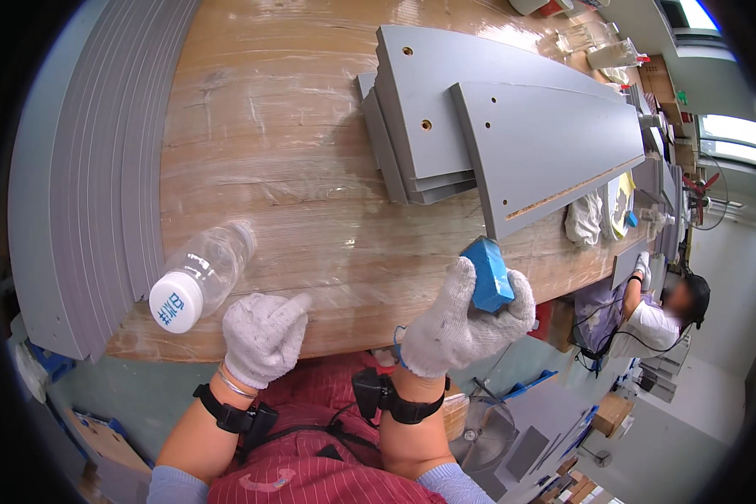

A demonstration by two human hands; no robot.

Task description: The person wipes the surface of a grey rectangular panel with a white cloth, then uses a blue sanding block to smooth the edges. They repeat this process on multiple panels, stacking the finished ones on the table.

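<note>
My right hand [470, 323], in a white knitted glove, grips a small blue block [489, 275] between thumb and fingers. The block is held just below the near corner of a grey panel [554, 151] that lies on top of a stack. My left hand [265, 338], gloved the same way, is curled closed at the table's near edge, and nothing shows in it. To its left a clear plastic bottle [214, 265] with a white cap lies tilted on the table. More grey panels [428, 109], with drilled holes, lie beneath the top one.
A long row of grey boards [92, 176] lines the left of the film-covered wooden table [269, 109]. On the right are a crumpled white cloth [584, 218] and bottles [613, 55]. Another person [655, 315] works farther right. A floor fan [483, 428] stands below the table edge.
</note>
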